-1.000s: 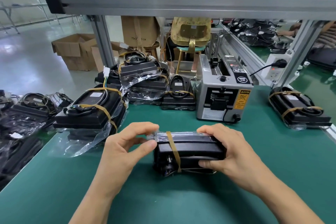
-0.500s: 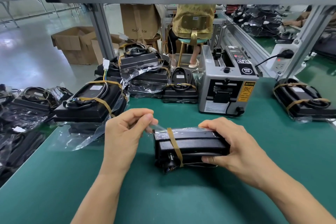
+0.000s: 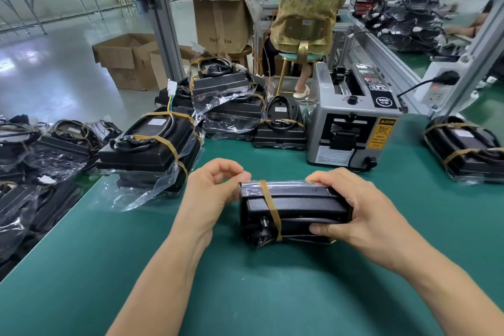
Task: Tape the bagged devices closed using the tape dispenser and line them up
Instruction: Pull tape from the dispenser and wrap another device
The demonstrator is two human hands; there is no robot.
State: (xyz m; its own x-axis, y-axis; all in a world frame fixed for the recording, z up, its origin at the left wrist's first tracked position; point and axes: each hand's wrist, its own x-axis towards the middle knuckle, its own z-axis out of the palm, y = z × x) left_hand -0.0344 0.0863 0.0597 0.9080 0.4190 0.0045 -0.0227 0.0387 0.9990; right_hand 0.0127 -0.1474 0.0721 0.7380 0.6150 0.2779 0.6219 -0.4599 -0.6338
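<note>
A black bagged device with a tan band around it stands on edge on the green mat in front of me. My right hand grips its right end, fingers over the top and thumb below. My left hand is at its left end, with curled fingertips touching the clear bag at the top corner. The grey tape dispenser stands behind the device, slightly to the right. Another bagged device lies at the far right.
A heap of bagged black devices fills the left and back of the bench, with loose plastic spilling onto the mat. A power strip hangs on the aluminium frame at the right. Cardboard boxes and a seated person are beyond the bench.
My left hand has let the bag flap down from above the device's left end and now folds it against the top corner. My right hand keeps its hold.
</note>
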